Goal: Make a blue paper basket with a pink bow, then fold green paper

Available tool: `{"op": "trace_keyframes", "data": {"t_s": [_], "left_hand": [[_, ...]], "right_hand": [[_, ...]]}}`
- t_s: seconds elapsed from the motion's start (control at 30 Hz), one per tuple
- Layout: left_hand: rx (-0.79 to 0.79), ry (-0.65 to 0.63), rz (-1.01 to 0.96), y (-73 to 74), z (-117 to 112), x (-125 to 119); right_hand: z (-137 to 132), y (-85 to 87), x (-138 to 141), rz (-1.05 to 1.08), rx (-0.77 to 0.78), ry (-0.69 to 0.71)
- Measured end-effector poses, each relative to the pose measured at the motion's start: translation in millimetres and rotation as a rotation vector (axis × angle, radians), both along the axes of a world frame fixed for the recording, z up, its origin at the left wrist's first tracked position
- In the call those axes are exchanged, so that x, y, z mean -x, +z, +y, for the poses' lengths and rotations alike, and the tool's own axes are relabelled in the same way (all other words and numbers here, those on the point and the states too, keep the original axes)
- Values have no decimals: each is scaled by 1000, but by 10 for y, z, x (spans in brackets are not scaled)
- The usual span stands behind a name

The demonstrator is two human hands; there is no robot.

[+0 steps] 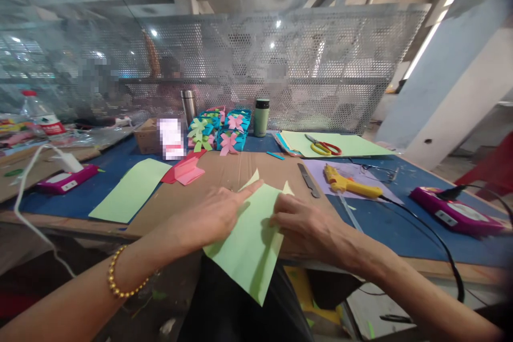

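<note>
A sheet of light green paper (250, 246) lies partly on the brown cardboard and hangs over the table's front edge above my lap. Its far corners stand up in folded points. My left hand (224, 208) is at the paper's left side, index finger stretched along the far edge, the other fingers curled against the sheet; its thumb is hidden. My right hand (296, 219) pinches the folded right edge between thumb and curled fingers. Left of them lies another green paper strip (130, 189), beside folded pink and red paper (188, 171).
Right of the cardboard (160, 214) are a grey knife (308, 180), a yellow glue gun (352, 184) and a purple power strip (457, 211). Scissors (323, 145) rest on green sheets behind. Paper flower boxes (234, 131) and a green bottle (262, 117) stand before a perforated metal screen.
</note>
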State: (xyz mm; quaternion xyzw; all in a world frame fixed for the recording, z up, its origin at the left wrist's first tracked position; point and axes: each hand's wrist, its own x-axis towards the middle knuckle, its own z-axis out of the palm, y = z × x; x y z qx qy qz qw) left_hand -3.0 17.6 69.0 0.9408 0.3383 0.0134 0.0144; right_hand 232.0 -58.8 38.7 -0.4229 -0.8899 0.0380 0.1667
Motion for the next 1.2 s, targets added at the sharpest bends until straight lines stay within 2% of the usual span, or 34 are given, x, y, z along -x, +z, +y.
{"op": "trace_keyframes", "data": {"t_s": [0.17, 0.3, 0.43, 0.53, 0.6, 0.7, 0.87, 0.97, 1.1, 1.2], "left_hand": [[103, -8, -33, 16, 295, 313], [21, -128, -10, -71, 366, 443], [-186, -316, -219, -200, 279, 312], [-343, -536, -319, -225, 206, 106], [-400, -659, -349, -208, 191, -17], [-394, -740, -371, -176, 197, -103], [-266, -777, -228, -122, 121, -25], [-233, -783, -111, -24, 30, 40], [-303, -675, -21, 113, 31, 124], [-347, -599, -60, 63, 181, 203]], "right_hand": [[-184, -100, -343, 48, -107, -30], [-309, -238, -531, 82, -200, -92], [-402, -314, -586, 84, -296, -201], [-422, -310, -551, 79, -267, -200], [-407, -298, -516, 93, -240, -171], [-360, -277, -465, 103, -229, -140], [-237, -218, -358, 103, -197, -79], [-165, -199, -312, 79, -209, -50], [-131, -224, -344, 53, -198, -76], [-140, -235, -412, 112, -197, -88]]}}
